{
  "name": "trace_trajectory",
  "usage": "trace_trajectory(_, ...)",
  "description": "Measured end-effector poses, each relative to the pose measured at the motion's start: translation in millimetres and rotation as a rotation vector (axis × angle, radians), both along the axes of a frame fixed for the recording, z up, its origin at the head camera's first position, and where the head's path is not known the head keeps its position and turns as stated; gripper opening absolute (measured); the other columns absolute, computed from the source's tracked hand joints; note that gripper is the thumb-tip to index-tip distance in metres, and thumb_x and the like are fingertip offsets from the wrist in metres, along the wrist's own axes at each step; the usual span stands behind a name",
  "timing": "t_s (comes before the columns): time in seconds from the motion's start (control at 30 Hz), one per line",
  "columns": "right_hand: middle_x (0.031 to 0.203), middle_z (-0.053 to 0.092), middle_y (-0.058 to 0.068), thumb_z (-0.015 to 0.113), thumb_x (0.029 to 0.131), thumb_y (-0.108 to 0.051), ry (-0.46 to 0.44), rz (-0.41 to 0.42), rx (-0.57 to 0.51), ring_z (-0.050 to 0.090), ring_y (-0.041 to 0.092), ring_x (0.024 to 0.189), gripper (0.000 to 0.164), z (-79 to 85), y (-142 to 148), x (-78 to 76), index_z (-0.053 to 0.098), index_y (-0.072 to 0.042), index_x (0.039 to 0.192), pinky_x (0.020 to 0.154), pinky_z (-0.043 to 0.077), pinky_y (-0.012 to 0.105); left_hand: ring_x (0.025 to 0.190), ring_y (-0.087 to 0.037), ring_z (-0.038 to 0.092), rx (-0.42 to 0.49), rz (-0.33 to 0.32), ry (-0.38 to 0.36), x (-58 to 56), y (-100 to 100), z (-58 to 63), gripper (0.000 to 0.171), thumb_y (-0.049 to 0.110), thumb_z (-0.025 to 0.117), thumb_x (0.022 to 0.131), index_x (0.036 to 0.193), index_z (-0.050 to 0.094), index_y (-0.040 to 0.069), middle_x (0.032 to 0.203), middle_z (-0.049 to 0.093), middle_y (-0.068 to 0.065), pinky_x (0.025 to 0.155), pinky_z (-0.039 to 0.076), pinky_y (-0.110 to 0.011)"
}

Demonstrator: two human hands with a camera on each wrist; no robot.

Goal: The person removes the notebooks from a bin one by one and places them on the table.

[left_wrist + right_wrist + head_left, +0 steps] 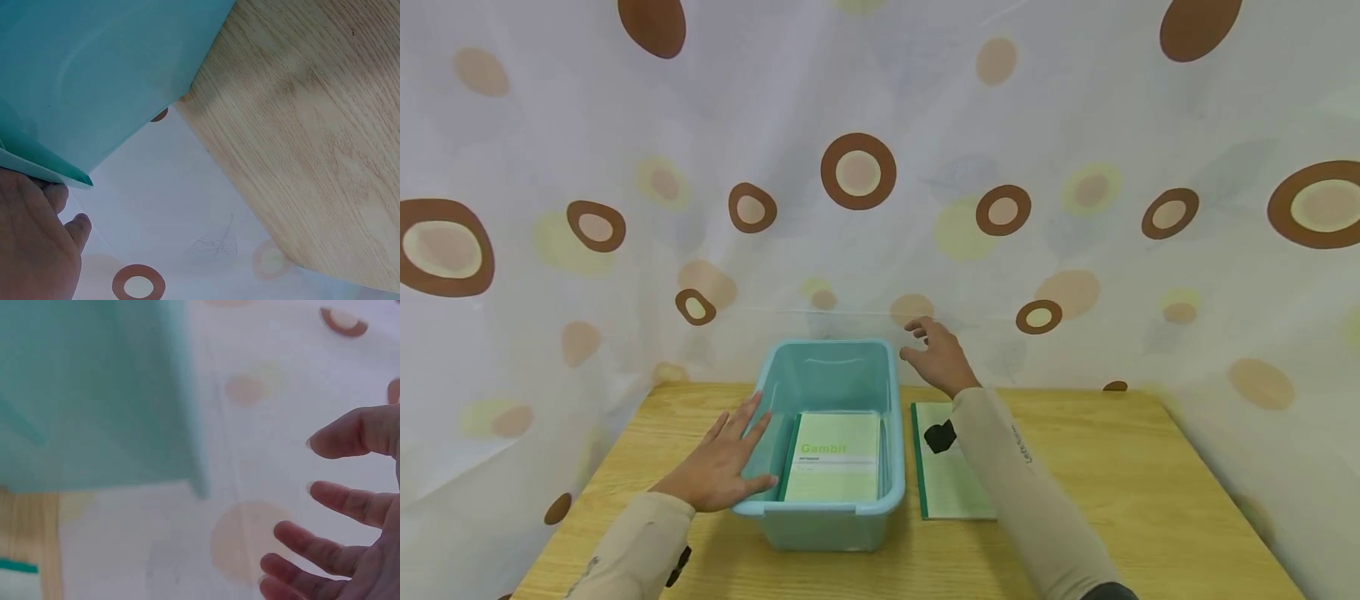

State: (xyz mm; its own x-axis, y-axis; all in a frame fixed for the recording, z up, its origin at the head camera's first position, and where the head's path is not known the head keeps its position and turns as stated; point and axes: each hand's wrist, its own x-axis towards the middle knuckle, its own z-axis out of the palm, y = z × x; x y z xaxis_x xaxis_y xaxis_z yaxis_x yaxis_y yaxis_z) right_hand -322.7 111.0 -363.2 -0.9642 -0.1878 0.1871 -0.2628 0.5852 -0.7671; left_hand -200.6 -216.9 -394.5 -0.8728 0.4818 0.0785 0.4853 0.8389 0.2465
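A light blue plastic tub (820, 527) stands on the table, with a pale green notebook (837, 471) marked "Gambit" lying inside it. My left hand (718, 462) is at the tub's left rim, fingers spread and fairly straight. In the left wrist view, the same hand (34, 240) lies against the rim edge, with part of its fingers hidden. Just beyond the tub's right rim, my right hand (942, 360) hovers in the air. The right wrist view shows its fingers (337, 550) apart and loosely bent, holding nothing.
Right of the tub, a second pale green notebook (951, 492) with a dark green spine lies on the wooden table (1120, 483), partly under my right forearm. A white sheet with brown and beige circles (857, 267) hangs behind and around the table.
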Motion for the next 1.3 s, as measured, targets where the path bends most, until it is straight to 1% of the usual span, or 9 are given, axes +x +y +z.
trace_trajectory(0.2, 0.136, 0.049, 0.012, 0.059, 0.092, -0.024, 0.008, 0.055, 0.011, 0.046, 0.033, 0.125, 0.044, 24.1, -22.1, 21.7, 0.050, -0.015, 0.133, 0.098, 0.042, 0.053, 0.145, -0.041, 0.011, -0.014, 0.007, -0.002, -0.5, 0.2, 0.7, 0.085, 0.045, 0.063, 0.088, 0.147, 0.031, -0.008, 0.158, 0.010, -0.025, 0.114, 0.012, -0.060)
trace_trajectory(0.3, 0.135, 0.050, 0.011, 0.060, 0.091, -0.025, 0.009, 0.089, 0.035, 0.048, 0.032, 0.124, 0.045, 30.4, -36.0, 25.4, 0.050, -0.015, 0.134, 0.095, 0.044, 0.051, 0.145, -0.040, 0.012, -0.007, 0.009, -0.002, 0.2, 0.9, 1.2, 0.085, 0.045, 0.063, 0.088, 0.147, 0.031, -0.007, 0.157, 0.010, -0.026, 0.113, 0.012, -0.060)
trace_trajectory(0.4, 0.136, 0.050, 0.010, 0.061, 0.090, -0.025, -0.007, 0.111, 0.050, 0.050, 0.031, 0.122, 0.046, 31.6, -50.2, 26.0, 0.050, -0.016, 0.134, 0.092, 0.046, 0.049, 0.144, -0.041, 0.013, 0.001, 0.009, 0.001, 0.5, 1.5, 0.7, 0.085, 0.044, 0.064, 0.088, 0.146, 0.031, -0.008, 0.157, 0.011, -0.026, 0.113, 0.012, -0.060)
trace_trajectory(0.57, 0.137, 0.048, 0.012, 0.063, 0.090, -0.026, -0.056, 0.150, 0.058, 0.050, 0.029, 0.121, 0.049, 23.5, -71.9, 23.7, 0.048, -0.017, 0.135, 0.092, 0.047, 0.047, 0.144, -0.041, 0.014, 0.005, -0.001, 0.012, -0.3, 2.4, -1.1, 0.085, 0.044, 0.064, 0.088, 0.146, 0.032, -0.008, 0.157, 0.012, -0.026, 0.113, 0.013, -0.060)
trace_trajectory(0.73, 0.138, 0.046, 0.017, 0.062, 0.089, -0.026, -0.083, 0.183, 0.095, 0.049, 0.031, 0.120, 0.052, 13.6, -92.0, 21.1, 0.046, -0.013, 0.137, 0.093, 0.046, 0.048, 0.144, -0.041, 0.014, -0.003, -0.006, 0.023, -0.3, 0.9, -2.1, 0.086, 0.047, 0.063, 0.088, 0.146, 0.032, -0.007, 0.157, 0.012, -0.026, 0.113, 0.014, -0.061)
trace_trajectory(0.9, 0.136, 0.050, 0.016, 0.063, 0.087, -0.032, -0.096, 0.128, 0.208, 0.053, 0.031, 0.114, 0.056, 5.4, -108.2, 21.2, 0.047, -0.014, 0.138, 0.092, 0.047, 0.045, 0.144, -0.041, 0.015, 0.013, -0.007, 0.027, 0.6, 0.4, -3.0, 0.086, 0.049, 0.062, 0.088, 0.146, 0.032, -0.007, 0.157, 0.012, -0.026, 0.113, 0.013, -0.061)
trace_trajectory(1.07, 0.139, 0.047, 0.016, 0.065, 0.085, -0.037, -0.179, 0.071, 0.297, 0.052, 0.035, 0.118, 0.062, -7.3, -121.0, 20.2, 0.047, -0.015, 0.140, 0.090, 0.048, 0.048, 0.144, -0.041, 0.013, 0.020, -0.008, 0.011, 0.7, 1.7, -4.7, 0.086, 0.047, 0.063, 0.088, 0.146, 0.031, -0.008, 0.157, 0.011, -0.025, 0.113, 0.012, -0.061)
trace_trajectory(1.17, 0.141, 0.046, 0.016, 0.066, 0.084, -0.042, -0.187, 0.050, 0.383, 0.048, 0.038, 0.123, 0.066, -16.7, -129.2, 15.6, 0.046, -0.018, 0.142, 0.094, 0.046, 0.051, 0.144, -0.042, 0.013, 0.016, -0.006, 0.009, 1.0, 2.4, -4.2, 0.087, 0.047, 0.063, 0.088, 0.146, 0.030, -0.008, 0.157, 0.011, -0.026, 0.112, 0.012, -0.061)
trace_trajectory(1.3, 0.145, 0.042, 0.017, 0.066, 0.083, -0.047, -0.172, 0.006, 0.505, 0.041, 0.040, 0.130, 0.073, -23.8, -140.5, 11.2, 0.041, -0.020, 0.146, 0.103, 0.037, 0.054, 0.143, -0.042, 0.015, 0.014, 0.000, 0.024, 1.8, 2.1, -2.1, 0.087, 0.046, 0.064, 0.087, 0.146, 0.032, -0.008, 0.157, 0.013, -0.026, 0.112, 0.014, -0.061)
